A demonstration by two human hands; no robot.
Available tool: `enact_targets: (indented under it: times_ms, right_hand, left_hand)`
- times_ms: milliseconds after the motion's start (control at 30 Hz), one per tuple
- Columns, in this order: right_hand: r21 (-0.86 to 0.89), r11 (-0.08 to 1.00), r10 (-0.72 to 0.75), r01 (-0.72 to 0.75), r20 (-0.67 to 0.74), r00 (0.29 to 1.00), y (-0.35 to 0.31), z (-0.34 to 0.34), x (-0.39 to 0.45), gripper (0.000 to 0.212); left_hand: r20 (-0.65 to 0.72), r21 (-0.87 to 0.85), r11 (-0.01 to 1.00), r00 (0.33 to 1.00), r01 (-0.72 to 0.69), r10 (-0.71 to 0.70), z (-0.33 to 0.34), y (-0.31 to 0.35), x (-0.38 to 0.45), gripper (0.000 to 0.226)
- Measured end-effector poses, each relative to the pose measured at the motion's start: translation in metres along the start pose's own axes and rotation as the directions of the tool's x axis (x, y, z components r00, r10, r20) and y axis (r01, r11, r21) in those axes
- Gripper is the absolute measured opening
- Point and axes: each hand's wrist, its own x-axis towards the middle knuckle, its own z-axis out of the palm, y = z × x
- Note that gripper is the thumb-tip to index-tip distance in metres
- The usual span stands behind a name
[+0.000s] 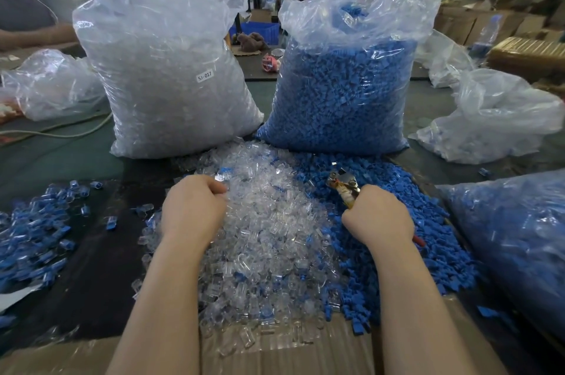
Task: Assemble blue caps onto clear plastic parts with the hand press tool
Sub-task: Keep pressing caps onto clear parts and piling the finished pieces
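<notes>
Risk: loose clear plastic parts (269, 240) could slide off the bench's near edge if the heap is raked. Left hand (194, 206) curls into them, apparently pinching one at 1 o'clock. Right hand (377, 215) grips the hand press tool (344, 188); blue caps (397, 191) all around it.

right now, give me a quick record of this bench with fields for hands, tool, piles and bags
left hand: left hand curled in the clear parts pile, pinching a clear piece
right hand: right hand grips the press tool over the blue caps pile
bags: clear parts bag at back left, blue caps bag at back right
finished pieces: capped parts at left
</notes>
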Motion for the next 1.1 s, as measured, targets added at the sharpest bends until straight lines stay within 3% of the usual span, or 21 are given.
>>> enact_targets:
  times_ms: [267, 433, 800, 1100]
  right_hand:
    - [-0.005, 0.999, 0.051, -0.051, 0.02, 0.999, -0.003, 0.001, 0.0, 0.023]
    - [-0.011, 1.0, 0.003, -0.003, -0.001, 1.0, -0.001, 0.002, 0.001, 0.012]
    - [-0.031, 0.999, -0.029, 0.029, -0.015, 0.999, 0.0, 0.002, 0.002, 0.015]
    - [0.008, 1.0, -0.026, 0.026, -0.024, 0.999, -0.001, 0.004, 0.001, 0.014]
  left_hand:
    - [-0.063, -0.129, 0.986, 0.994, -0.102, 0.095, 0.005, 0.01, -0.002, 0.009]
    - [-0.104, -0.279, 0.943, 0.982, -0.182, 0.159, 0.008, 0.024, -0.008, 0.014]
    - [0.035, -0.61, 0.789, 0.992, -0.077, 0.124, 0.017, 0.043, -0.021, 0.018]
    - [0.103, -0.723, 0.689, 0.98, -0.044, 0.171, 0.016, 0.045, -0.023, 0.017]
